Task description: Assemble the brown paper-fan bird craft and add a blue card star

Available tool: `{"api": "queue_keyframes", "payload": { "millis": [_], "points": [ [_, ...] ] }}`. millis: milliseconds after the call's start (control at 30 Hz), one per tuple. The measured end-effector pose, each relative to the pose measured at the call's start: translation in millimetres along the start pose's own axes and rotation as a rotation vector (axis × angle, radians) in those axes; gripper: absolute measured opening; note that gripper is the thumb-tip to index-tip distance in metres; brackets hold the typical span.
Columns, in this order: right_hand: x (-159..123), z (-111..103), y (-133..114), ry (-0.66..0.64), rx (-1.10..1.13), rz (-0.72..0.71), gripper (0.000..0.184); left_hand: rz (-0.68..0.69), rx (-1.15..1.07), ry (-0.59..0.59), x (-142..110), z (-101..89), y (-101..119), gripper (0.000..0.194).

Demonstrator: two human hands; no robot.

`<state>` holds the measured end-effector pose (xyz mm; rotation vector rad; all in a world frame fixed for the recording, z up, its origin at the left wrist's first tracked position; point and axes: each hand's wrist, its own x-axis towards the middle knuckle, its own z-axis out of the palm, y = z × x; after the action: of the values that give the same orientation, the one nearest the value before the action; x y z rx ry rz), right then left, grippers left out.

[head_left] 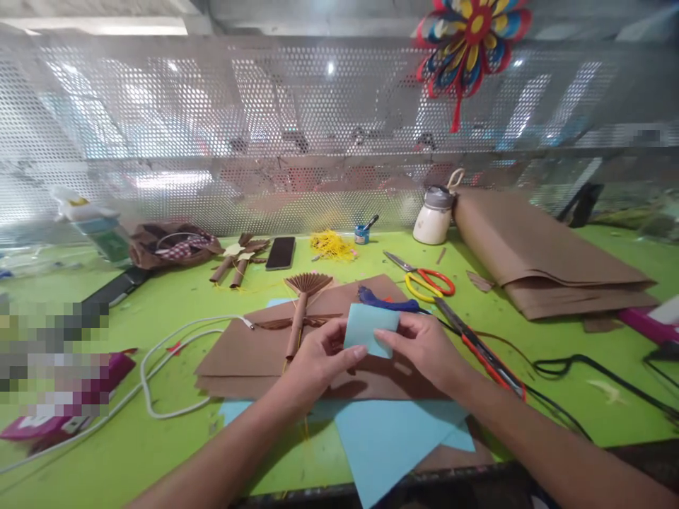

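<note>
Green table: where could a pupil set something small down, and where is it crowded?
There is bare room at left, between the brown paper rolls and white cable, and at right, between the brown paper stack and black cord. The middle is crowded: blue paper and scissors lie near the left hand and right hand.

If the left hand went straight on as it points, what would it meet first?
Past the light blue square it holds, the left hand would probably meet the dark blue tool, though depth is unclear.
</note>
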<state>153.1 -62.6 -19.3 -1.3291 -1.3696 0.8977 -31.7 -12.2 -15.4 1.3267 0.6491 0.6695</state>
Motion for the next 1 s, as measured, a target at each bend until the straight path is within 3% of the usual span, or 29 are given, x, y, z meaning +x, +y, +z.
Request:
{"api": "queue_keyframes", "payload": {
  "millis": [100,267,400,567,700,800,900,1000],
  "points": [
    [-2.7,1.5,-5.2,-0.014,-0.167,-0.129,0.021,0.001,-0.039,0.045,0.4,-0.3,-1.6,0.03],
    [-4.3,0.0,-10.1,-0.139,-0.212,-0.128,0.024,0.034,-0.118,0.148,-0.2,-1.5,-0.2,0.017],
    [-2.8,-1.3,-5.8,-0.159,-0.148,-0.069,0.034,0.004,-0.153,0.1,-0.6,-0.4,2.3,0.024],
    [-1.1,-1.1,2.0,-0.279,-0.061,0.075,0.04,0.02,-0.015,0.143,-1.0,-4.6,8.2,0.036],
    [0.1,1.9,5.3,-0.299,-0.08,0.152,0.044,-0.035,0.069,0.082,0.0,-9.2,11.2,0.028],
    [-1.0,2.4,-1.3,-0.313,-0.117,0.145,0.043,-0.071,0.03,0.101,2.1,-11.1,10.8,0.029],
    [-5.7,-9.2,-15.7,-0.258,-0.229,0.04,0.038,-0.079,-0.029,0.12,4.0,-12.0,7.7,0.029],
    [-13.2,-40.1,-24.3,-0.167,-0.421,-0.027,0.034,-0.124,-0.061,0.062,4.4,-12.5,0.9,0.029]
  ]
}}
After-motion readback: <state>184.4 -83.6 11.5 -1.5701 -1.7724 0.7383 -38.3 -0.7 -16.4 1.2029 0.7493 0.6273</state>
